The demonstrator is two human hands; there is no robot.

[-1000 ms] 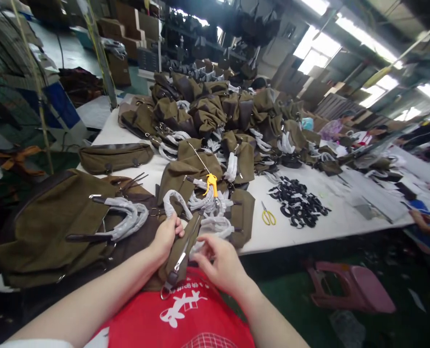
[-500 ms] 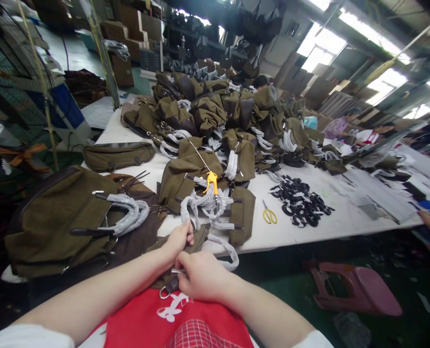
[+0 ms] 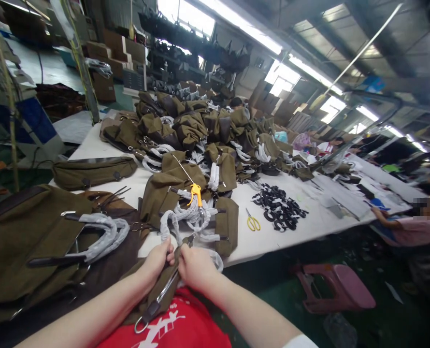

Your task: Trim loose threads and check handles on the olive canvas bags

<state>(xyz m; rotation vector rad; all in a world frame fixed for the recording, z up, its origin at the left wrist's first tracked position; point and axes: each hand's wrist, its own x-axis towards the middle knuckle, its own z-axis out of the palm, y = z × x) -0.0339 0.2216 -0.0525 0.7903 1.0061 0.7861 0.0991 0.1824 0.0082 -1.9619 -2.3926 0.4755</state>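
Observation:
An olive canvas bag (image 3: 150, 286) lies across my lap and the table edge. Its metal zipper (image 3: 167, 285) runs toward me and ends at a dark tab with a metal ring (image 3: 141, 325). My left hand (image 3: 159, 258) is closed on the bag's fabric left of the zipper line. Close beside it, my right hand (image 3: 196, 266) pinches the bag at the zipper; whether a zipper pull is between the fingers is hidden. Plastic-wrapped handles (image 3: 169, 224) rest just beyond both hands, with a yellow air blow gun (image 3: 195, 193) on top.
A large olive bag (image 3: 30, 241) lies at left, and a heap of similar bags (image 3: 189, 125) covers the table's back. Yellow-handled snips (image 3: 252, 222) and a pile of black curved pieces (image 3: 280, 208) lie to the right. A pink stool (image 3: 338, 287) stands below; another person sits at far right.
My right hand has moved up along the zipper, away from the ringed end, to beside my left hand. More of the zipper now shows. The view has turned right and tilted up.

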